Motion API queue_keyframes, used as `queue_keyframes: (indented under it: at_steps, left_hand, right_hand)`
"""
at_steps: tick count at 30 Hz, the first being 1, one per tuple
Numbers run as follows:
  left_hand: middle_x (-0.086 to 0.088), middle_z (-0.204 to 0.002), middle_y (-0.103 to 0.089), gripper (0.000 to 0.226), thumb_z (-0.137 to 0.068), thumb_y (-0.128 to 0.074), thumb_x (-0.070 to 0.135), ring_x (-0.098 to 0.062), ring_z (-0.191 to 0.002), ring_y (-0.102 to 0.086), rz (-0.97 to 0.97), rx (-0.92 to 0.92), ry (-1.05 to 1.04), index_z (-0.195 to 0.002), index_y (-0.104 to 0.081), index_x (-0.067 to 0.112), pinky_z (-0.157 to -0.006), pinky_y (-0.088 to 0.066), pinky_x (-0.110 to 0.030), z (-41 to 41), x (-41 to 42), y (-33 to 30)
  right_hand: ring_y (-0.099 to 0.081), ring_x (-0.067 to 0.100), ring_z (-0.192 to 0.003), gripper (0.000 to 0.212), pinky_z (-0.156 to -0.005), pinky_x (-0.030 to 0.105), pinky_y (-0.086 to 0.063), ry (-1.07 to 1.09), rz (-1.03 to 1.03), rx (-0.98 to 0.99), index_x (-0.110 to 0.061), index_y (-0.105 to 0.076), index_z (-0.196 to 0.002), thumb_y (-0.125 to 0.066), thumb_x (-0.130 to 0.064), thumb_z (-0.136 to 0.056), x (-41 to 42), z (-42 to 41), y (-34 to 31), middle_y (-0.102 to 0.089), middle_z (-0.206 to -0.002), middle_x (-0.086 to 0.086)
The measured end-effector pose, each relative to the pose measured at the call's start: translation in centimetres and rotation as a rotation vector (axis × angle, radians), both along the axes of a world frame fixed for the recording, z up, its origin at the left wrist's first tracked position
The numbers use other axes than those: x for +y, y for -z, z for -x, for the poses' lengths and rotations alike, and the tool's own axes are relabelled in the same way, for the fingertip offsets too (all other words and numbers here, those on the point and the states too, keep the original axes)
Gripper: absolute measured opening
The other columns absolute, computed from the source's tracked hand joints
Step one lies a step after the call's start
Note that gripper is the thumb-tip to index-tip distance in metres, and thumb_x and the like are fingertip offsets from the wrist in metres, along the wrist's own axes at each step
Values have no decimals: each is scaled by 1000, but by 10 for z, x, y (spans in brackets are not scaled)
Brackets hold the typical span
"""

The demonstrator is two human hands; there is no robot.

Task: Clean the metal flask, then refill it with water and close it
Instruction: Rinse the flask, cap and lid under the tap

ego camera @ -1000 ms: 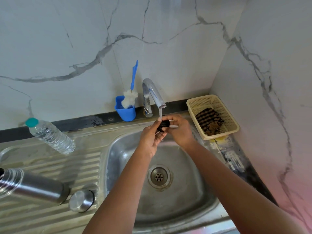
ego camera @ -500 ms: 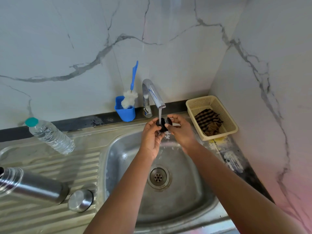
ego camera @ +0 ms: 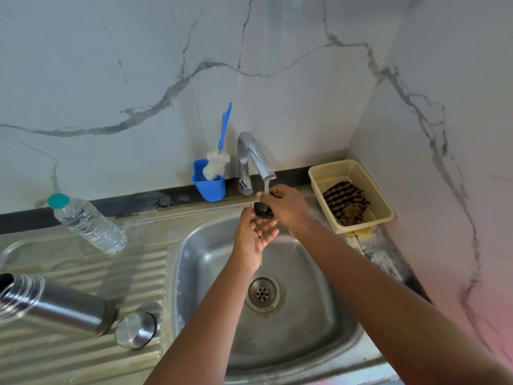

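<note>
Right hand (ego camera: 286, 208) holds black stopper (ego camera: 263, 210) above open left hand (ego camera: 254, 236)

Even, soft daylight-like light, moderately bright; marble wall (ego camera: 138, 65) reads pale blue-grey, with a pink cast at the lower right corner. Bright reflections on the tap (ego camera: 251, 154) and flask (ego camera: 55, 304); faint shadows under the arms in the sink (ego camera: 319, 343). Wide-angle bending at the edges; focus sharp overall.

A blue-handled brush (ego camera: 218, 159) is standing in a blue holder (ego camera: 209, 186) against the marble wall (ego camera: 138, 79), while a beige plastic basket (ego camera: 381, 202) holding a striped cloth (ego camera: 342, 200) is sitting in the corner.
</note>
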State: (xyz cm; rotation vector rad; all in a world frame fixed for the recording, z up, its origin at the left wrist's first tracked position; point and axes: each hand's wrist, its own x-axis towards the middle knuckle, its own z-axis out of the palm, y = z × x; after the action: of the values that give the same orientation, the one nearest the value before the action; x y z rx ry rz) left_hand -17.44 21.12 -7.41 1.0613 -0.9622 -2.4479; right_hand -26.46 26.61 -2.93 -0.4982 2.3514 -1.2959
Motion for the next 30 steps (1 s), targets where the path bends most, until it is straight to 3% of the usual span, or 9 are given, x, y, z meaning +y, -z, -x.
queue_keyframes:
  at_steps: [4,7,11,15,19,21,23,26,30]
  left_hand:
    - [-6,-102,-74,41,-92,-65,37,-21,-99,-69,165,23,1,-125,-61,12,-81,-52,-31,8,-3,-4]
    - [-8,-107,-73,38,-86,-74,21,-23,-99,-71,287,18,61,-122,-64,14,-75,-54,-27,15,-4,-13]
    - [0,-97,-71,30,-80,-78,5,-18,-93,-69,417,-6,53,-102,-67,23,-69,-52,-18,22,2,-19]
    - [-2,-108,-68,45,-82,-75,-1,-4,-91,-67,483,31,82,-123,-64,16,-68,-52,-13,20,4,-19]
    - [-6,-122,-63,37,-87,-72,7,-7,-107,-64,714,81,62,-123,-68,16,-95,-53,-25,12,4,-11]
    - [-6,-120,-66,32,-87,-72,6,-13,-111,-65,795,101,28,-116,-71,19,-98,-52,-31,7,1,-7]
    - [-12,-119,-69,30,-86,-71,0,-19,-111,-66,759,133,-23,-109,-73,19,-97,-53,-35,2,-1,-3]
    - [-16,-118,-69,25,-85,-69,-7,-20,-108,-68,673,156,-22,-104,-73,9,-89,-54,-29,0,0,-4]
    - [-2,-116,-69,22,-83,-70,-9,-10,-105,-68,682,160,56,-102,-70,4,-84,-53,-23,-1,-1,-4]
  right_hand:
    - [-71,24,-83,21,-70,33,-58,117,213,-459,-11,-64,-104,-57,-30,-98,9,3,5,-71,-97,13]
    - [-71,21,-73,24,-69,31,-58,175,324,-616,-2,-62,-111,-46,-17,-102,19,2,8,-72,-92,17]
    - [-70,21,-78,31,-66,29,-57,224,376,-686,-2,-60,-120,-37,-12,-101,25,4,14,-71,-99,17]
    - [-70,30,-89,31,-70,32,-60,221,455,-726,-6,-54,-125,-34,-3,-101,31,5,16,-67,-110,24]
    - [-69,33,-97,29,-78,35,-59,182,509,-758,-5,-54,-123,-37,0,-100,35,-1,19,-66,-113,25]
    - [-69,31,-93,30,-76,35,-59,169,510,-762,-5,-54,-122,-37,2,-99,35,-6,22,-66,-111,25]
    - [-70,29,-88,29,-73,33,-59,167,511,-762,-6,-53,-124,-37,1,-100,33,-9,25,-67,-107,23]
    - [-69,28,-84,29,-75,35,-60,175,517,-750,-5,-51,-125,-38,3,-101,30,-13,25,-67,-103,20]
    - [-69,32,-98,31,-83,37,-59,153,529,-717,-5,-51,-124,-41,8,-97,30,-18,24,-66,-112,23]
